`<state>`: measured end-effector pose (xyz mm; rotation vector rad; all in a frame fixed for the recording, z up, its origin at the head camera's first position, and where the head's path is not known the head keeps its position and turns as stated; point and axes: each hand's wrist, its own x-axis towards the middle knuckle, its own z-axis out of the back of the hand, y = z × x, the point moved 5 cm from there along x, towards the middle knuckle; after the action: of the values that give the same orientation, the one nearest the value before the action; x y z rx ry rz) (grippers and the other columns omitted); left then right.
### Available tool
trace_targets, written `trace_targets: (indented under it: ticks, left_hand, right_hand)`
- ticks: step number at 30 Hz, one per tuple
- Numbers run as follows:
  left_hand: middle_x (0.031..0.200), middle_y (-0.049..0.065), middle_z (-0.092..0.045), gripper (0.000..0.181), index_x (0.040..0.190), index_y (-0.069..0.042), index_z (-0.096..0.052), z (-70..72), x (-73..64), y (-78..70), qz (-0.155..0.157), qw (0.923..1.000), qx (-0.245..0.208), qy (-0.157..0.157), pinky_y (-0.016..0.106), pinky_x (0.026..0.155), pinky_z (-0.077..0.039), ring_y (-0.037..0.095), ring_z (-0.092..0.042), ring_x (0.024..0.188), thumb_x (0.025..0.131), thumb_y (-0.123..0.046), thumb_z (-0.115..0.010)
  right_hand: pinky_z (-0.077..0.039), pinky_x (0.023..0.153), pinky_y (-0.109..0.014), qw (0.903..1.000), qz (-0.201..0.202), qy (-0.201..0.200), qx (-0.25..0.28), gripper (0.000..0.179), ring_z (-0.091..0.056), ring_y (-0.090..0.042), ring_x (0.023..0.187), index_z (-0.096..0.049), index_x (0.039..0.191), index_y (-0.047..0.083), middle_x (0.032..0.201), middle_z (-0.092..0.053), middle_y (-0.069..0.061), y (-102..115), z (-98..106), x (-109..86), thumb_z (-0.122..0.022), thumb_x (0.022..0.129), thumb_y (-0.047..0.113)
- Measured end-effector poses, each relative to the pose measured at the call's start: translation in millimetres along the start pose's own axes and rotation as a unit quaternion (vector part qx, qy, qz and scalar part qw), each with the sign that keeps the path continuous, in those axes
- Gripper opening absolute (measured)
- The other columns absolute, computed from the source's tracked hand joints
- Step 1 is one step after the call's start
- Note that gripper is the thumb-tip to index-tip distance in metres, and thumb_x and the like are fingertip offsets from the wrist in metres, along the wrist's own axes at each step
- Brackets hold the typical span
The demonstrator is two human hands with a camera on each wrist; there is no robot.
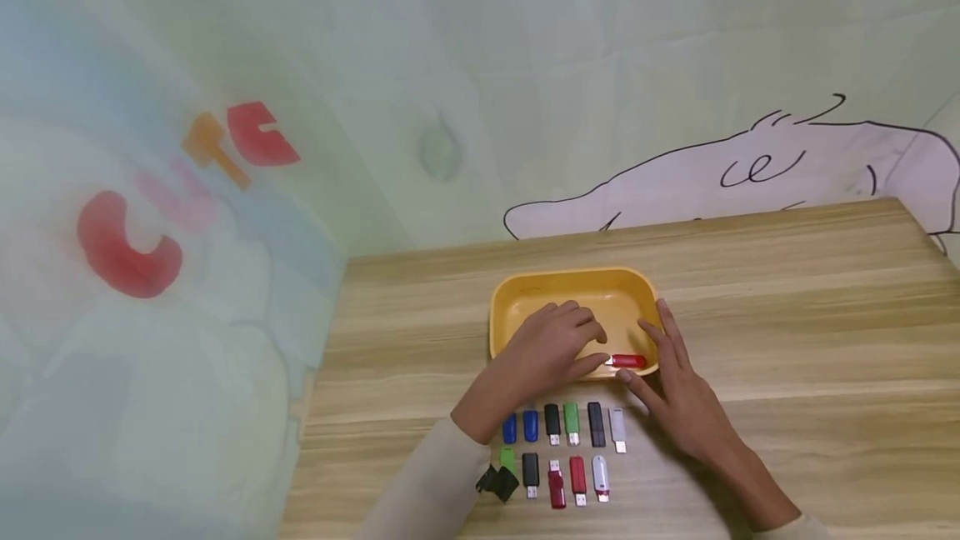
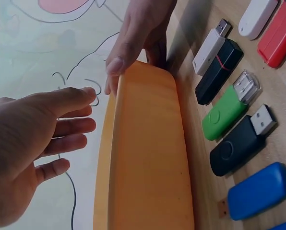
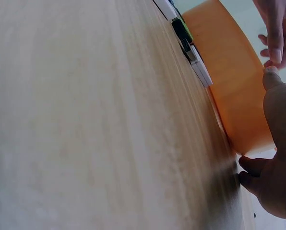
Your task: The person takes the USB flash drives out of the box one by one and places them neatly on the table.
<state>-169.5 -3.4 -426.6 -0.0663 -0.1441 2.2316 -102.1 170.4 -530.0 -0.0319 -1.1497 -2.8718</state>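
Observation:
A yellow plastic tray (image 1: 573,275) stands on the wooden table, with a red USB stick (image 1: 630,361) lying inside its near right corner. Over the tray, my left hand (image 1: 551,344) has loosely bent fingers and its thumb tip near that stick's metal plug. The left wrist view shows nothing in these fingers. My right hand (image 1: 686,402) holds the tray's near right corner, thumb at the near rim and fingers along the right side. In front of the tray lie USB sticks in two rows, among them a green one (image 1: 572,422) and a white one (image 1: 601,477).
A small black object (image 1: 498,483) lies at the left end of the nearer row, close to my left sleeve (image 1: 435,482). The wooden table (image 1: 810,340) extends to the right. A printed cloth wall (image 1: 600,82) rises behind its far edge.

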Motion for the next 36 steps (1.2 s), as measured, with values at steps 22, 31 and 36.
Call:
trace_targets:
  ticks: [22,31,36]
  left_hand:
    - [0.113,-0.009,-0.075,0.034,0.121,-0.021,-0.079,-44.3,50.4,-0.6,-0.017,0.9918,-0.087,0.092,0.014,0.094,-0.051,0.004,-0.064,0.099,0.095,-0.044,-0.079]
    - [0.103,-0.011,-0.071,0.036,0.121,-0.021,-0.079,-59.2,58.2,-3.1,0.000,0.9906,-0.086,0.106,0.012,0.084,-0.047,0.004,-0.058,0.087,0.093,-0.043,-0.082]
    - [0.098,-0.011,-0.067,0.035,0.119,-0.021,-0.079,-63.2,60.9,-2.8,0.011,0.9904,-0.087,0.107,0.012,0.080,-0.046,0.004,-0.057,0.085,0.092,-0.043,-0.083]
  right_hand:
    - [-0.052,0.092,-0.074,0.9999,0.007,-0.003,0.007,0.077,-0.065,-0.053,0.121,-0.022,0.168,0.023,0.180,0.012,0.005,-6.1,-2.0,3.5,-0.059,0.107,0.050]
    - [-0.055,0.087,-0.071,0.9998,0.014,-0.008,0.007,0.077,-0.069,-0.048,0.110,-0.023,0.168,0.024,0.180,0.010,0.008,-6.8,-2.2,2.2,-0.062,0.106,0.048]
    - [-0.054,0.091,-0.072,0.9999,0.014,-0.008,0.003,0.078,-0.067,-0.050,0.116,-0.022,0.168,0.023,0.180,0.011,0.007,-6.8,-1.7,3.3,-0.061,0.106,0.049]
